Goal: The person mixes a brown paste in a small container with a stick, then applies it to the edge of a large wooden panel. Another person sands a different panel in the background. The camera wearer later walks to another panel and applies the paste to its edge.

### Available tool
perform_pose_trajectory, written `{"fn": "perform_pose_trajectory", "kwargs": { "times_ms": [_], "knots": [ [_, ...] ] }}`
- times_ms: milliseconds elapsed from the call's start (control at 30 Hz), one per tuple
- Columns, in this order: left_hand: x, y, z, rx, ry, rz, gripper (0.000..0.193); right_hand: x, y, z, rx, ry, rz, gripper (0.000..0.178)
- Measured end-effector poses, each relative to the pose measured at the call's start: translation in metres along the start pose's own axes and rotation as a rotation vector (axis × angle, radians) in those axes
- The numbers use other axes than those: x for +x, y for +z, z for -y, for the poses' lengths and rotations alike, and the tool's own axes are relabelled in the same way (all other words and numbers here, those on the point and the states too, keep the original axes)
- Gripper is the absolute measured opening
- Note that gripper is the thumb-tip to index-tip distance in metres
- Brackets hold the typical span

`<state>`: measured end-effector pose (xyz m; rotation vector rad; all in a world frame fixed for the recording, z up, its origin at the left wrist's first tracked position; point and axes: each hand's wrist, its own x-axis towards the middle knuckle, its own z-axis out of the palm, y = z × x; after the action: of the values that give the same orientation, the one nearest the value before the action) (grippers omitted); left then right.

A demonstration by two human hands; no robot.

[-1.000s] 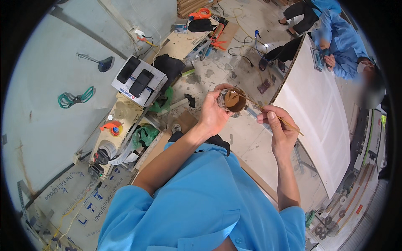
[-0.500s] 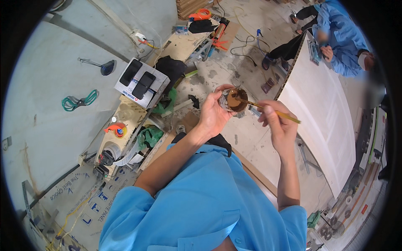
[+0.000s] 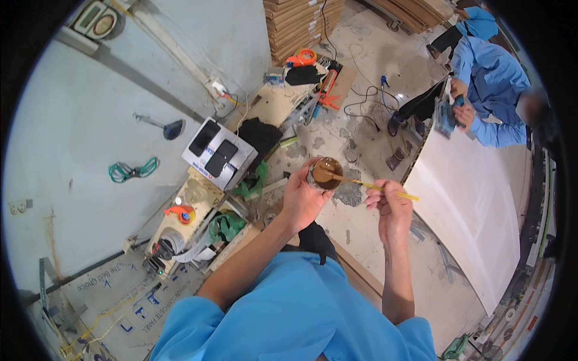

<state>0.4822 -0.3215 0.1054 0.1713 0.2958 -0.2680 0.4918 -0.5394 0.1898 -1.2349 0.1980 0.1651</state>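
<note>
A small cup [image 3: 312, 182] of thick brown liquid [image 3: 325, 171] is held in front of my body, its mouth tilted toward me. My left hand [image 3: 303, 198] is wrapped around its side. With closed fingers, my right hand [image 3: 392, 210] pinches a thin yellow stick [image 3: 368, 185], like a slender brush handle. The stick runs left into the cup. Its tip is down in the brown liquid, so whether it has bristles cannot be seen.
On the right lies a large white panel [image 3: 466, 198]; a person in blue [image 3: 490, 78] holds a power tool [image 3: 445, 119] at its far edge. Two phones [image 3: 221, 157] rest on a box at left. Tape [image 3: 185, 215], green bags [image 3: 227, 227] and cables [image 3: 361, 102] lie around.
The whole view has shifted, showing more of the far floor. My right hand has dropped a little relative to the cup, and the stick lies flatter. The co-worker's tool has turned.
</note>
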Motion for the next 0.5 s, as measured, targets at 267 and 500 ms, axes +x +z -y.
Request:
{"fn": "perform_pose_trajectory", "kwargs": {
  "times_ms": [267, 500],
  "knots": [
    [0.060, -0.029, -0.023, -0.009, -0.030, -0.136, 0.039, 0.072, -0.012, -0.060, 0.465, 0.185, -0.030, 0.028],
    [0.102, -0.042, -0.034, -0.063, 0.030, -0.036, 0.043, 0.266, -0.002, -0.079, 0.751, -0.081, -0.159, 0.029]
  ]
}}
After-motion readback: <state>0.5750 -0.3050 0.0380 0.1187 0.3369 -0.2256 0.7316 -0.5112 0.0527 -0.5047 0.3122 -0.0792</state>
